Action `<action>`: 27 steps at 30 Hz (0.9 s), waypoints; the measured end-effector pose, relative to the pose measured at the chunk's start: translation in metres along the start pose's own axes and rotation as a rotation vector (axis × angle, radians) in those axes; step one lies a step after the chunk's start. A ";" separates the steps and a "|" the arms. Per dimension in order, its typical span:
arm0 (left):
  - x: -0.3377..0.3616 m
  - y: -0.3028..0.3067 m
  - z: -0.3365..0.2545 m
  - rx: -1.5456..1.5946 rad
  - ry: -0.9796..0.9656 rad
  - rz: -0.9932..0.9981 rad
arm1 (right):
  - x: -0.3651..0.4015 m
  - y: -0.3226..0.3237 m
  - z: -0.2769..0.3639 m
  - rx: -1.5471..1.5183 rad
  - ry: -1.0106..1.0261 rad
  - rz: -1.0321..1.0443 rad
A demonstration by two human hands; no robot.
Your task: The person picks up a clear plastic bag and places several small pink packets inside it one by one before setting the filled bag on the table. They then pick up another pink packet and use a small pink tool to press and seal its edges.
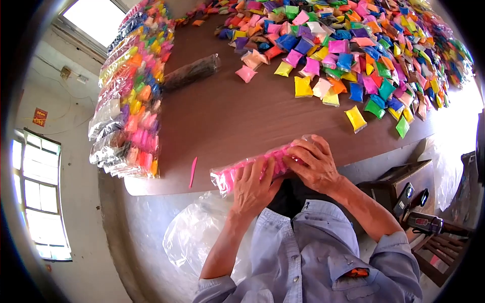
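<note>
A long clear plastic bag [226, 178] filled with bright pink packets lies across the table's near edge, close to my body. Over its left half, my left hand [252, 186] is closed on it, with fingers on top and the thumb toward the right. My right hand [314, 164] grips the right end, its fingers bent over the wrapping. What lies under both palms is hidden. To the left of the bag is a thin pink plastic tool [193, 172], apart from both hands.
A large heap of small coloured packets [323, 55] covers the far right of the brown table [217, 116]. Filled bags [134, 101] are stacked along the left edge, beside a dark filled bag [192, 71]. Clear plastic [194, 230] hangs below; a wooden cabinet [404, 182] stands right.
</note>
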State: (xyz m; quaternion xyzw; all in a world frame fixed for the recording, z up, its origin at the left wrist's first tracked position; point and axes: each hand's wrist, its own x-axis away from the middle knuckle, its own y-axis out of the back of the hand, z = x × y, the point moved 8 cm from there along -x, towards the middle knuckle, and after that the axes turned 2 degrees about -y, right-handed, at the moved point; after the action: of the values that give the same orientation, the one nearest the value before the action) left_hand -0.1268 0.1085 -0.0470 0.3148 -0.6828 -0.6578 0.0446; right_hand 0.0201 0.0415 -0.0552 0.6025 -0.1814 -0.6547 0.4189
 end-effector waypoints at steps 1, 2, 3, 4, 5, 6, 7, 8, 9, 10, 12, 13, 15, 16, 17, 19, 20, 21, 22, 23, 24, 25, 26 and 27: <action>0.000 0.001 -0.001 -0.010 -0.015 -0.029 | -0.001 0.000 -0.001 0.012 -0.005 0.000; 0.001 0.002 -0.001 -0.021 -0.031 -0.058 | -0.002 0.001 -0.002 0.024 -0.010 -0.001; 0.003 0.002 0.002 -0.024 -0.028 -0.058 | -0.002 0.001 -0.002 0.021 -0.008 -0.002; 0.007 0.006 0.004 -0.023 -0.036 -0.113 | -0.003 0.002 -0.001 0.027 -0.007 -0.002; 0.013 0.010 0.007 -0.021 -0.045 -0.167 | -0.003 0.002 -0.001 0.034 -0.007 -0.002; 0.020 0.009 0.011 -0.022 -0.044 -0.166 | -0.004 0.003 -0.001 0.032 -0.007 -0.002; 0.029 0.007 0.018 -0.029 -0.001 -0.148 | -0.004 0.003 -0.001 0.033 -0.011 -0.006; 0.037 0.007 0.025 -0.037 0.042 -0.129 | -0.004 0.003 -0.001 0.033 -0.014 -0.010; 0.043 0.010 0.031 -0.072 0.081 -0.127 | -0.003 0.002 0.000 0.030 -0.014 -0.009; 0.049 0.014 0.034 -0.074 0.083 -0.127 | -0.002 0.000 -0.001 0.024 -0.018 -0.016; 0.060 0.020 0.043 -0.092 0.123 -0.115 | -0.001 -0.001 -0.001 0.017 -0.022 -0.021; 0.063 0.022 0.046 -0.102 0.118 -0.125 | -0.001 -0.001 -0.001 0.006 -0.031 -0.024; 0.063 0.032 0.049 -0.087 0.123 -0.142 | -0.002 -0.001 -0.001 -0.008 -0.036 -0.027; 0.062 0.038 0.050 -0.068 0.122 -0.156 | -0.003 -0.001 -0.001 -0.005 -0.035 -0.021; 0.060 0.043 0.054 -0.068 0.122 -0.158 | -0.003 0.000 -0.001 -0.002 -0.037 -0.017; 0.058 0.056 0.069 -0.075 0.168 -0.206 | -0.004 0.002 -0.001 0.002 -0.034 -0.011; 0.059 0.059 0.076 -0.075 0.165 -0.207 | -0.004 0.002 -0.001 0.004 -0.033 -0.005; 0.061 0.062 0.086 -0.068 0.187 -0.209 | -0.004 0.002 -0.001 0.005 -0.033 -0.006; 0.061 0.065 0.093 -0.062 0.210 -0.210 | -0.004 0.002 -0.001 0.004 -0.034 -0.011; 0.060 0.067 0.096 -0.053 0.208 -0.191 | -0.004 0.002 0.000 0.002 -0.035 -0.014; 0.058 0.067 0.099 -0.055 0.211 -0.189 | -0.004 0.000 0.001 -0.002 -0.035 -0.013; 0.055 0.066 0.101 -0.086 0.205 -0.187 | -0.003 0.000 0.000 0.002 -0.035 -0.025; 0.053 0.065 0.103 -0.115 0.199 -0.186 | -0.003 0.000 0.000 0.008 -0.035 -0.037; 0.053 0.063 0.107 -0.114 0.199 -0.187 | -0.003 0.000 0.000 0.008 -0.034 -0.036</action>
State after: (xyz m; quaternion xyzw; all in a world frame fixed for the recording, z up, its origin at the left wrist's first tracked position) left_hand -0.2435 0.1715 -0.0213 0.4377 -0.6044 -0.6622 0.0685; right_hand 0.0195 0.0437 -0.0527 0.5962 -0.1804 -0.6715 0.4013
